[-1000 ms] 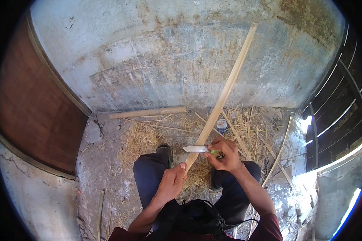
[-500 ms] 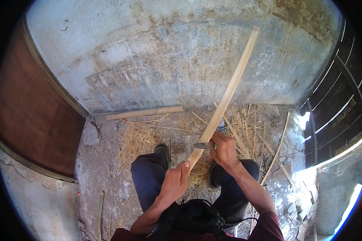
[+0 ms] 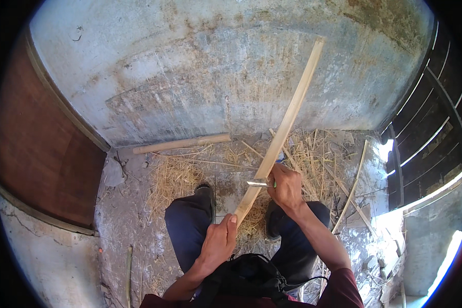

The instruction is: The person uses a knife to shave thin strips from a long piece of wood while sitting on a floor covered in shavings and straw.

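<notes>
A long pale strip of split bamboo [image 3: 292, 110] slants up from between my knees toward the wall, its far end high to the right. My left hand [image 3: 218, 240] is closed round its near end, thumb lying along the top. My right hand [image 3: 286, 188] grips a knife by a handle of which only a bit of green shows. The knife's short blade [image 3: 257, 183] lies across the strip and points left. Fingers of my right hand are close against the strip's right side, partly hidden below it.
Straw-like shavings [image 3: 174, 180] cover the floor by my feet, with more shavings [image 3: 313, 164] to the right. A bamboo pole [image 3: 182, 143] lies along the wall's foot. A thin strip [image 3: 351, 187] leans at right, near a dark slatted panel [image 3: 426, 138]. A brown board [image 3: 46, 138] stands left.
The near end of the strip and my left hand have shifted slightly down and left. The knife blade has tilted and now catches bright light; it still lies across the strip.
</notes>
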A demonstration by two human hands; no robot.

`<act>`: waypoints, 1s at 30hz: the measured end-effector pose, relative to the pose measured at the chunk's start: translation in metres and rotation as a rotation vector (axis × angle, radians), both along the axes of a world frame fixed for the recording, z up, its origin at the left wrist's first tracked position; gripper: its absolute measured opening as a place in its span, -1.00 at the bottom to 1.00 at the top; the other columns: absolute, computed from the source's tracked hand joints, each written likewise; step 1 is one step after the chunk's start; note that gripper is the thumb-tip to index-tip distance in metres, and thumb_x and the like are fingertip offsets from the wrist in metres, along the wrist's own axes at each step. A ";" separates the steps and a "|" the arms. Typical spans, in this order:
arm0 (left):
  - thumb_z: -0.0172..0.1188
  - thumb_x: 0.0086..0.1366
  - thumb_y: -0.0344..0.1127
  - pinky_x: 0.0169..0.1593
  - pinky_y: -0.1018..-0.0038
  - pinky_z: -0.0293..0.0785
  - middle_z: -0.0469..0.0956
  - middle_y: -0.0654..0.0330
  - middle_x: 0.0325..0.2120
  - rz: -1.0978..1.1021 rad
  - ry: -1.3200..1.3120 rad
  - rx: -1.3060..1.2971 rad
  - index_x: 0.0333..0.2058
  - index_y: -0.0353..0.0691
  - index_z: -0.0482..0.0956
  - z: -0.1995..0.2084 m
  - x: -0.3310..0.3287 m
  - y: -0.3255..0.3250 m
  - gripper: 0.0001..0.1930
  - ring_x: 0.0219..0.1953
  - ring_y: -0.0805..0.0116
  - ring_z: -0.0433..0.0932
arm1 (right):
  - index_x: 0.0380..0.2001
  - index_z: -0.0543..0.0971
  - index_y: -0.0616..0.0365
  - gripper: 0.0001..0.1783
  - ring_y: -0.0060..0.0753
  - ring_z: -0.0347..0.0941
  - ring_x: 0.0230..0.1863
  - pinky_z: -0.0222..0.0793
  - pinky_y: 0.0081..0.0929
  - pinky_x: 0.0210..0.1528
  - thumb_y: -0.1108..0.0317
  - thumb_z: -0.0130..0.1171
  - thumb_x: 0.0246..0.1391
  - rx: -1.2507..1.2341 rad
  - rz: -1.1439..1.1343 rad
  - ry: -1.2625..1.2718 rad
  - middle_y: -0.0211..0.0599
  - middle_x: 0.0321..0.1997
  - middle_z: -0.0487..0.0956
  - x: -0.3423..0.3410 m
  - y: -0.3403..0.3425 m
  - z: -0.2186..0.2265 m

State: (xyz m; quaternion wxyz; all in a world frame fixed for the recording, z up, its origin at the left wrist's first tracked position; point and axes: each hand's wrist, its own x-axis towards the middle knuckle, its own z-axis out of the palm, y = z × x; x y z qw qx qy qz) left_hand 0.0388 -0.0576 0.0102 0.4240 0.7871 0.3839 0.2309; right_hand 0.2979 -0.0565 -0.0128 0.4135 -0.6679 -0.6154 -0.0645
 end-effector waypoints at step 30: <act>-0.28 0.75 0.04 -0.69 0.53 0.24 0.31 0.38 -0.73 -0.080 -0.149 -0.361 -0.44 -0.18 0.40 -0.025 -0.017 0.041 -0.42 -0.81 0.60 0.27 | -0.04 0.52 0.13 -0.59 -0.09 0.64 -0.29 0.56 -0.24 -0.32 0.29 0.52 0.18 0.200 0.461 0.127 -0.20 -0.25 0.61 -0.008 -0.003 -0.005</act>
